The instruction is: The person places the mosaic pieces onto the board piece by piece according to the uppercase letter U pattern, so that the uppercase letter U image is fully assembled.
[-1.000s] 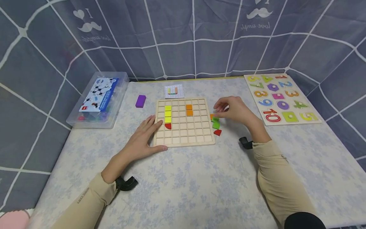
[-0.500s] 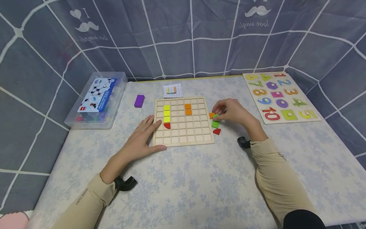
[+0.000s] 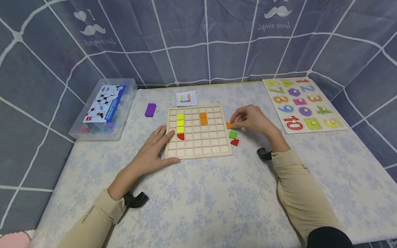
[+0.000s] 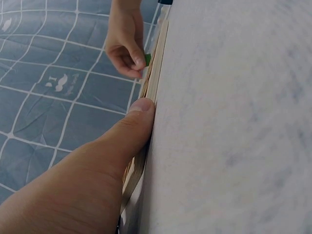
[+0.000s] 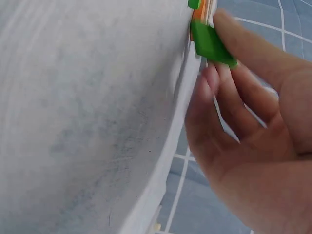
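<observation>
A wooden grid board (image 3: 198, 144) lies on the table, holding a column of yellow squares (image 3: 180, 123), a red quarter-round tile (image 3: 181, 136) below them and two orange squares (image 3: 203, 118). My left hand (image 3: 152, 151) rests on the board's left side, fingers extended; its thumb (image 4: 139, 109) lies against the front edge. Right of the board, my right hand (image 3: 252, 119) pinches a green tile (image 5: 210, 44), hidden from the head view. Close to these fingertips lies an orange tile (image 3: 229, 125) at the board's edge, with another green tile (image 3: 233, 135) and a red quarter-round (image 3: 234, 142) nearer me.
A pattern card (image 3: 186, 98) lies behind the board, with a purple block (image 3: 150, 110) to its left. A clear plastic box (image 3: 103, 110) stands at the left. A number puzzle board (image 3: 304, 106) lies at the right. A curtain (image 3: 189, 41) hangs behind the table.
My right hand has picked a green tile off the small pile, uncovering the orange tile beside the other green one. The left hand keeps its place on the board.
</observation>
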Demonstrator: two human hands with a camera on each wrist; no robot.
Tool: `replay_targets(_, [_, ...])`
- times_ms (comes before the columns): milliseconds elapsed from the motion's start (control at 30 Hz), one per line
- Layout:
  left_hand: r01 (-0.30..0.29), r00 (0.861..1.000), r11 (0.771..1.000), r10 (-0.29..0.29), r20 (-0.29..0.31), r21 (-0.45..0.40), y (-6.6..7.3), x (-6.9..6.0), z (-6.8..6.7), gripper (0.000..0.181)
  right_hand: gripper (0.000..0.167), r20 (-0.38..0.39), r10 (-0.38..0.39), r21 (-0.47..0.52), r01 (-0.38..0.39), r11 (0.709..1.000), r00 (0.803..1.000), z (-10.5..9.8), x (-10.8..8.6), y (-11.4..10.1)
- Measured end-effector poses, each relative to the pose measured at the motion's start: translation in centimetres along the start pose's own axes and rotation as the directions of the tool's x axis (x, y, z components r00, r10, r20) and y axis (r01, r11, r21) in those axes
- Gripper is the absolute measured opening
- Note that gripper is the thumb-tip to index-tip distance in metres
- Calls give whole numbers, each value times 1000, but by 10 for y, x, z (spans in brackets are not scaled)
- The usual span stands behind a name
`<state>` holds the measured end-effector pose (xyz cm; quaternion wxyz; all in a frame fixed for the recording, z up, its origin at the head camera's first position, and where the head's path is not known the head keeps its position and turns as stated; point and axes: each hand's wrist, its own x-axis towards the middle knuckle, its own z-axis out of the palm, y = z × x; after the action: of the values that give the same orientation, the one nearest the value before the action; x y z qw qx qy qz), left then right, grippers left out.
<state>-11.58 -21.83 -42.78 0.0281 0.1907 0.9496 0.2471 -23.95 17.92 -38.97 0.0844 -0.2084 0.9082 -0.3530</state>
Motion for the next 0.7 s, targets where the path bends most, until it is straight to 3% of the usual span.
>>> replay_targets(167, [1,1000,1000,-1,-6,0,0,-2,1,104,12,-101,28,26,-25,999,995,2,-1,-8])
replay_targets(267, [6,1000,1000,-6,-1,2,0,-2,0,104,11,-117,8,24,-5,1000,993,6,1,-18])
replay_targets(500, [4,1000,1000,-4,-1,7,0,-2,-1,105,11,-15,-44,48,45,998,999,22,9,-47])
replay_targets(700, [4,1000,1000,-4,3,5,1,-2,-1,105,10,67,-106,50,103,993,992,42,18,-68])
